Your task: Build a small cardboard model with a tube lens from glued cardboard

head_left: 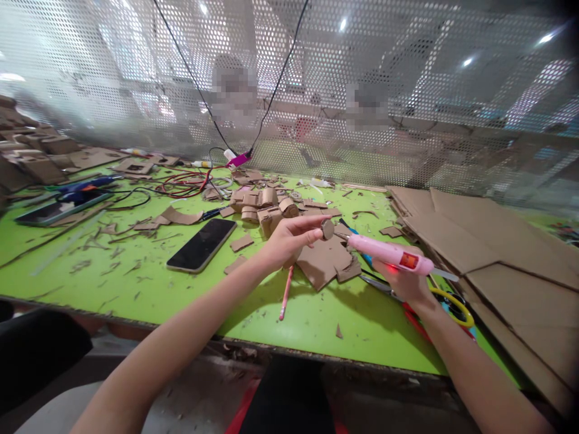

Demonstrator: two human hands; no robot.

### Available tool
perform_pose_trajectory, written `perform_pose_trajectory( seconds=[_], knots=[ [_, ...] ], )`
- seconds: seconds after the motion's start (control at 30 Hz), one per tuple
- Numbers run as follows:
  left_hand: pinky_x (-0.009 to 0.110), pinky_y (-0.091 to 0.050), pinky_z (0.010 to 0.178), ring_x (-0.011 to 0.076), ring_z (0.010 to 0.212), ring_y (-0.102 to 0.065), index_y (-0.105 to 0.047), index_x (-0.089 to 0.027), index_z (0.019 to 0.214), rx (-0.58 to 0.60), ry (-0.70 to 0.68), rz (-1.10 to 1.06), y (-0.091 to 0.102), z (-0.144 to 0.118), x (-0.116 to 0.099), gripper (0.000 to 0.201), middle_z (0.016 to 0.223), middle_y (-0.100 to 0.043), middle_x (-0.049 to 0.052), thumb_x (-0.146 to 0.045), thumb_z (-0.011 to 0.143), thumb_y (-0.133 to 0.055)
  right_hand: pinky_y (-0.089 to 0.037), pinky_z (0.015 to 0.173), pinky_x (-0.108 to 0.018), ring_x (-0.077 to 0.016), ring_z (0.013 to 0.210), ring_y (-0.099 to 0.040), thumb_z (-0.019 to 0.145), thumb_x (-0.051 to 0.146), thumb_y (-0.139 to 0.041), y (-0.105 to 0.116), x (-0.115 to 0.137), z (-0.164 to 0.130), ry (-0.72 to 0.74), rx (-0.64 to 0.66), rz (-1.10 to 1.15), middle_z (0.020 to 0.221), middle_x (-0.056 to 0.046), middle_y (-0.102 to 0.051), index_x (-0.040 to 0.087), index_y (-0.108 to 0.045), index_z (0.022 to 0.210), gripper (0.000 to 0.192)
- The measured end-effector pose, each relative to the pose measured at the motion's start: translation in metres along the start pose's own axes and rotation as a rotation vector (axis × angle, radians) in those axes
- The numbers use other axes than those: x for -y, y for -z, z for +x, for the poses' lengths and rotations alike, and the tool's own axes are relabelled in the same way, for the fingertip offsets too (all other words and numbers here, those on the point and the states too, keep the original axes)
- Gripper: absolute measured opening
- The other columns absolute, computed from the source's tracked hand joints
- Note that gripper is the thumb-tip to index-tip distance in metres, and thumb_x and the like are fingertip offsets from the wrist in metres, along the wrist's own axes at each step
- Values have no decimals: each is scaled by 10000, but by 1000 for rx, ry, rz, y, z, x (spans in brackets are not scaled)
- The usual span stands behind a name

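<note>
Between the fingertips of my left hand (294, 238) is a small round cardboard disc (327, 229). My right hand (404, 280) is wrapped round the handle of a pink glue gun (391, 253), its nozzle pointing left and close to the disc. I cannot tell whether the nozzle touches it. A clear glue stick (446, 274) sticks out of the gun's back end. Under the hands lie a torn cardboard sheet (319, 265) and a pink pencil (286, 292). Behind my left hand stands a cluster of small cardboard pieces (265, 205).
A black phone (201, 245) lies left of my left arm. Scissors with yellow handles (456, 304) rest beneath my right wrist. Large cardboard sheets (511, 271) are stacked at the right. Cables (185, 184) and a blue tool (85, 188) lie at the left; a perforated screen (289, 90) stands behind.
</note>
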State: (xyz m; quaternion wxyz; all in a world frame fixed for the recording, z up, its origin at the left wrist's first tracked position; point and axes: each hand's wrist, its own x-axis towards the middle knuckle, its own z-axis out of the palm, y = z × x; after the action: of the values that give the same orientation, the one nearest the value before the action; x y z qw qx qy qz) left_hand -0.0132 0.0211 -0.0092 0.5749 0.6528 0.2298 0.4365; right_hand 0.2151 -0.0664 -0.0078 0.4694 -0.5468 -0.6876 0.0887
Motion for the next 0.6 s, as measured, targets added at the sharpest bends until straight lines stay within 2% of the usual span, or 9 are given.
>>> perform_pose_trajectory(
  seconds=[0.17, 0.33, 0.6],
  knots=[
    [260, -492, 636, 175, 827, -624, -693, -196, 1101, -7, -12, 30, 0, 0, -1, 420, 1023, -711, 80, -332, 705, -728, -298, 381, -280, -121, 400, -374, 691, 241, -603, 1, -5, 0, -39, 26, 39, 437, 38, -429, 238, -369, 488, 310],
    [250, -498, 639, 174, 832, -630, -704, -199, 1078, -14, -23, 7, 0, 1, 0, 416, 1032, -717, 79, -326, 684, -744, -318, 372, -267, -119, 396, -391, 689, 296, -609, 2, -6, 2, -55, 32, 27, 436, 39, -434, 231, -379, 487, 313],
    [330, -517, 834, 226, 974, -641, -718, -207, 1050, -3, -71, 50, 0, 2, 3, 381, 1078, -709, 82, -322, 688, -751, -276, 388, -250, -103, 401, -347, 674, 309, -592, 3, -6, 1, -62, 11, -62, 424, 47, -406, 233, -340, 474, 330]
  ],
)
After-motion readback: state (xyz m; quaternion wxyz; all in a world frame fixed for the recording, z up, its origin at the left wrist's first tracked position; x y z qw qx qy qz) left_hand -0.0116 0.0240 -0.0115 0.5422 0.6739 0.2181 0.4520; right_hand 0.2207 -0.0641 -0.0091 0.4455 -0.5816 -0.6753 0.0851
